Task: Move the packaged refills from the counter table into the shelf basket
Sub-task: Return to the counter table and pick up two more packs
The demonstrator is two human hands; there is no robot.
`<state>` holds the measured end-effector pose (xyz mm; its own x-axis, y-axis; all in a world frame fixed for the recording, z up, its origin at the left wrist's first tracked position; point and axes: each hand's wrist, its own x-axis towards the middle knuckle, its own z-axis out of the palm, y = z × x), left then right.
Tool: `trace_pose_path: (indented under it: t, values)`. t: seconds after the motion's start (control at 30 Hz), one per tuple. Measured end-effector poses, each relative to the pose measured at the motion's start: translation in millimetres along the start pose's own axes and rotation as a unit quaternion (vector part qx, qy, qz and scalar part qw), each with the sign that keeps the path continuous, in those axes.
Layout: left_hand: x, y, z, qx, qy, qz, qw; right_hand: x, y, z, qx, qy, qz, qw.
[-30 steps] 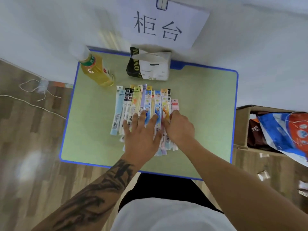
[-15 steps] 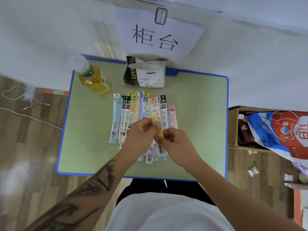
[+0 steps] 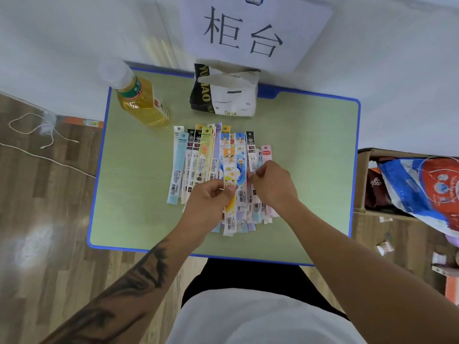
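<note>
Bright, even overhead light, glare patch on floor (image 3: 32, 247), wide-angle bending at edges, perhaps slight softness.

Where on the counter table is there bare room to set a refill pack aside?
Bare green lies right of the refill packs up to the table edge, and left of them below the bottle. The middle is crowded: both hands work there, tissue pack behind.

A row of long, flat packaged refills (image 3: 213, 167) lies side by side at the middle of the green blue-edged counter (image 3: 310, 150). Behind them to the left stands a clear plastic bottle of yellow drink (image 3: 139, 100); directly behind, against the wall, a black-and-white tissue pack (image 3: 226, 94). Right of the counter stands an open cardboard box (image 3: 362, 180).
</note>
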<state>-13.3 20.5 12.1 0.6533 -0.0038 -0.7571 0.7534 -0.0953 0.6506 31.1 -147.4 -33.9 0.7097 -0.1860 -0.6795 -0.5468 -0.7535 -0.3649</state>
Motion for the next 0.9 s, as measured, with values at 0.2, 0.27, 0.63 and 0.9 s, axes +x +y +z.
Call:
trace_pose_path:
  t: [0.2, 0.27, 0.63, 0.9]
  values:
    - [-6.0, -1.3, 6.8, 0.014, 0.011, 0.008, 1.000, -15.2, 7.7, -5.5, 0.133, 0.004, -0.001, 0.991]
    - [-11.4, 1.2, 10.3, 0.023, 0.010, 0.017, 1.000, -29.1, 14.7, -12.6, 0.180, 0.012, -0.010, 0.983]
    - [-49.2, 14.3, 110.2, 0.085, -0.052, 0.074, 0.992, -92.8, 110.3, -53.0, 0.397, 0.085, 0.032, 0.913]
    - [-149.0, -6.8, 226.2, 0.136, -0.160, 0.151, 0.966, -216.4, 230.3, -92.0, 0.578, 0.145, -0.046, 0.802]
